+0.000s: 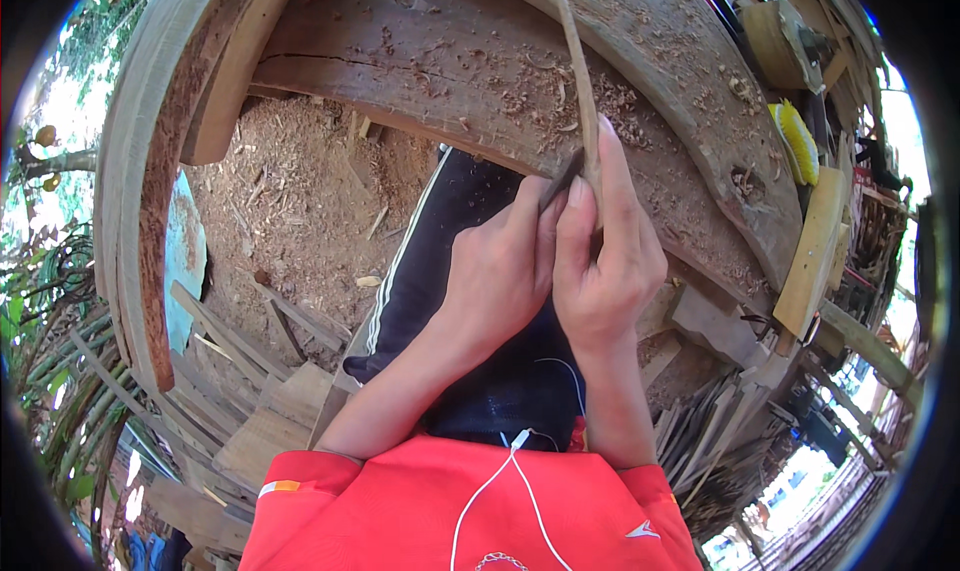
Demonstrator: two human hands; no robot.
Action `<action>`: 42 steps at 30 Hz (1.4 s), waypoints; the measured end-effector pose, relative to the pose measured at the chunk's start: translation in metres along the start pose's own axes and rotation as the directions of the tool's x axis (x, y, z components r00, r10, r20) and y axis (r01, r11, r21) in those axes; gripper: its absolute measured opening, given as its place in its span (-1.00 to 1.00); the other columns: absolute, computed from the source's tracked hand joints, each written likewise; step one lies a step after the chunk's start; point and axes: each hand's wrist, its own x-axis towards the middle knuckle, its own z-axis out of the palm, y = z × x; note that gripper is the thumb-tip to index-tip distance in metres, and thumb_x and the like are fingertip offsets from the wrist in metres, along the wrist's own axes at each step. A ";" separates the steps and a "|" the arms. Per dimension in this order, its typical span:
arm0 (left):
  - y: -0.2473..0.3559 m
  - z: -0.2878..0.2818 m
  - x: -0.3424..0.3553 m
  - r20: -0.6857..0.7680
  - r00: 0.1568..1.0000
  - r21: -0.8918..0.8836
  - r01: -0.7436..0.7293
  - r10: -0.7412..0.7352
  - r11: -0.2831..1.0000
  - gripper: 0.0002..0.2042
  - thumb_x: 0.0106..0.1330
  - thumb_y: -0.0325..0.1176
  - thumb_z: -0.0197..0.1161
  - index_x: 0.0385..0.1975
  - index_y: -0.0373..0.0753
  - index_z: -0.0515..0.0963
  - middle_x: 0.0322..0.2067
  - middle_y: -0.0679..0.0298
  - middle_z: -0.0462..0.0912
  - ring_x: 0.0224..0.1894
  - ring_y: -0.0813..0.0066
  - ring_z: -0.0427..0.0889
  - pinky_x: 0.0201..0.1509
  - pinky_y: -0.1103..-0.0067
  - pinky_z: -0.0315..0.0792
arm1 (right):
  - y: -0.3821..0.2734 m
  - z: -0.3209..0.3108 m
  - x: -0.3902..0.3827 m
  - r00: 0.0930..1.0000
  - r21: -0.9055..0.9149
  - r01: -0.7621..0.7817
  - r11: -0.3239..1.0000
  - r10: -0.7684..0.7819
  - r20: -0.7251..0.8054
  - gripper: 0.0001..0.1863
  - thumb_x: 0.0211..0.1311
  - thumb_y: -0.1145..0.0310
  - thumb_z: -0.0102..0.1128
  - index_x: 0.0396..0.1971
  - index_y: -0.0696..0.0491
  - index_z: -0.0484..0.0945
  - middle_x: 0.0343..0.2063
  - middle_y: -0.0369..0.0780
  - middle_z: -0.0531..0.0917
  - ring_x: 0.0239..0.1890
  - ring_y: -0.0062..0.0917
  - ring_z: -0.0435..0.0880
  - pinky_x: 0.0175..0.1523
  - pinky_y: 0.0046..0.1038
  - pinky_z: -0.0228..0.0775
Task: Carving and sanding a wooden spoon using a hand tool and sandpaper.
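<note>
My left hand [500, 266] is closed round a short, dark, flat piece [556, 191], perhaps a blade or file; exactly what it is I cannot make out. My right hand [610, 256] grips a long, slender, tapered wooden strip [575, 56] that points upward, its thumb beside the dark piece where the two cross. Both hands are close together above my dark-trousered lap, just in front of a thick wooden beam [400, 41] scattered with shavings and cracked along its length. The lower ends of both held pieces are hidden by my fingers.
Curved planks [140, 201] rise at the left beside a pale blue sheet [185, 261]. Chips lie on the dirt ground [270, 191]. At the right are a yellow brush [795, 141], a wooden board [808, 251] and stacked offcuts [705, 436]. White earphone cords hang over my red shirt.
</note>
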 end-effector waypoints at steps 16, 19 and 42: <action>-0.002 -0.003 0.002 0.061 0.998 -0.054 0.034 -0.030 0.998 -0.85 0.43 -0.34 0.12 -0.11 -0.20 0.43 -0.50 0.08 0.62 -0.51 0.04 0.65 -0.55 0.30 0.49 | -0.004 0.003 0.008 0.999 -0.093 0.027 0.995 -0.029 -0.017 -0.62 0.37 0.55 0.03 0.15 0.32 0.47 0.02 0.02 0.65 -0.02 -0.21 0.72 0.02 -0.36 0.55; -0.001 -0.002 0.002 0.049 0.999 -0.039 0.024 -0.022 0.999 -0.85 0.42 -0.34 0.13 -0.11 -0.22 0.42 -0.50 0.09 0.62 -0.52 0.07 0.65 -0.56 0.31 0.49 | -0.003 0.000 -0.001 0.999 -0.090 0.032 0.995 -0.032 -0.007 -0.62 0.37 0.54 0.03 0.15 0.34 0.46 0.02 0.04 0.64 0.00 -0.18 0.71 0.04 -0.34 0.55; -0.002 0.003 0.006 -0.005 1.000 -0.059 -0.017 0.017 0.998 -0.80 0.40 -0.36 0.17 -0.04 -0.21 0.45 -0.53 0.14 0.62 -0.56 0.14 0.64 -0.59 0.36 0.48 | -0.011 -0.007 0.004 0.997 -0.181 -0.035 0.983 0.047 0.064 -0.61 0.41 0.52 0.00 0.18 0.34 0.43 0.04 0.06 0.63 0.03 -0.14 0.69 0.06 -0.30 0.53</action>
